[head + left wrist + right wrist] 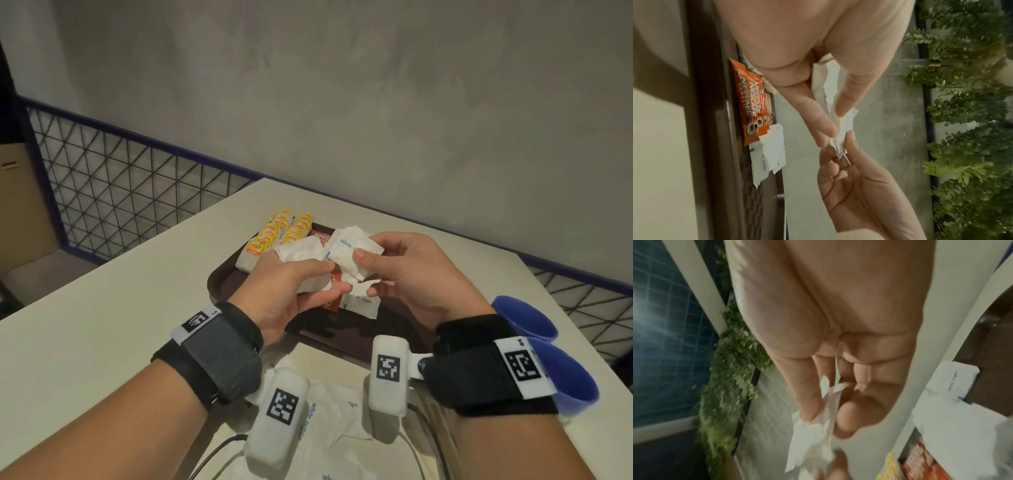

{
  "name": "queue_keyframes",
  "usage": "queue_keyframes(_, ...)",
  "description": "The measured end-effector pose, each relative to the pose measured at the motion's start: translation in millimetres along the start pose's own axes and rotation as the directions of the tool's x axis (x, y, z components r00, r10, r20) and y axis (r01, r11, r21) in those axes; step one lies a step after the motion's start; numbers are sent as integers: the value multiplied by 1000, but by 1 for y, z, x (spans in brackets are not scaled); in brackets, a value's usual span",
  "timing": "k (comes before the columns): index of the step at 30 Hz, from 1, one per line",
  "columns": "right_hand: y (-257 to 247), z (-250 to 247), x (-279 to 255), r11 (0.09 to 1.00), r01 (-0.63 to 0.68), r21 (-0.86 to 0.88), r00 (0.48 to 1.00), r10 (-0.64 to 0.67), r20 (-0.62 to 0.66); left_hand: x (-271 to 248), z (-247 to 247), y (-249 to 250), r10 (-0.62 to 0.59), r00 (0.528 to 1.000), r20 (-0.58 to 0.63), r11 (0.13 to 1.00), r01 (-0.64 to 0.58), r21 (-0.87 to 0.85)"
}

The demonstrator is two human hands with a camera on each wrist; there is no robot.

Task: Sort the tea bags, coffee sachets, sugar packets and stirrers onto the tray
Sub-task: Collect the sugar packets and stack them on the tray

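Above the dark brown tray both hands hold a bunch of white sugar packets. My left hand pinches them between thumb and fingers, and my right hand pinches the same bunch from the other side. Yellow tea bags lie in two rows at the tray's far left. Orange coffee sachets lie in the tray's middle, mostly hidden under my hands in the head view. More sugar packets lie beside the sachets on the tray.
Loose sugar packets lie on the white table near me, under my wrists. Pale wooden sticks show at the bottom right. Two blue cups stand by my right wrist. A mesh railing borders the table's left side.
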State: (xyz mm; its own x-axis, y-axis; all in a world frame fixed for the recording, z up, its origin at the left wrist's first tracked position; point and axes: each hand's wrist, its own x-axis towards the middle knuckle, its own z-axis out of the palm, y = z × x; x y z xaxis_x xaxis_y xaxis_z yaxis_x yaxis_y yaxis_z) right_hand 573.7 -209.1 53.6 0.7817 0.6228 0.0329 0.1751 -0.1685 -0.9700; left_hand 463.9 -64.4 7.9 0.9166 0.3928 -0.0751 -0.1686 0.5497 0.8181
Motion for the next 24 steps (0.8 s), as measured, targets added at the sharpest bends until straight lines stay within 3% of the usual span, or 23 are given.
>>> queue_keyframes(2, -14, -13, 14, 1000, -25, -19, 992, 23, -122, 2, -1, 1, 0, 1000, -3, 999, 0, -53)
queue_keyframes(5, -39, -44, 51, 972, -85, -220, 951, 13, -310, 8, -5, 3, 11, 1000, -19, 993, -13, -116)
queue_keyframes(7, -42, -64, 77, 921, -172, -350, 943, 51, -328, 9, -4, 4, 3, 1000, -15, 988, -5, -152)
queue_keyframes(11, -7, -88, 113, 720, -390, -575, 919, 270, -286, 9, -4, 4, -13, 1000, 13, 986, 15, -166)
queue_keyframes(15, 32, -90, 129, 587, -447, -675, 890, 366, -272, 13, -8, 4, -20, 1000, 7, 989, 21, -147)
queue_keyframes(21, 50, -82, 136, 673, -438, -596, 899, 308, -313, 12, -9, 6, -1, 1000, -18, 983, -2, -186)
queue_keyframes(24, 52, -79, 139, 647, -420, -636, 907, 273, -321, 11, -7, 5, 30, 999, -32, 985, -35, -171)
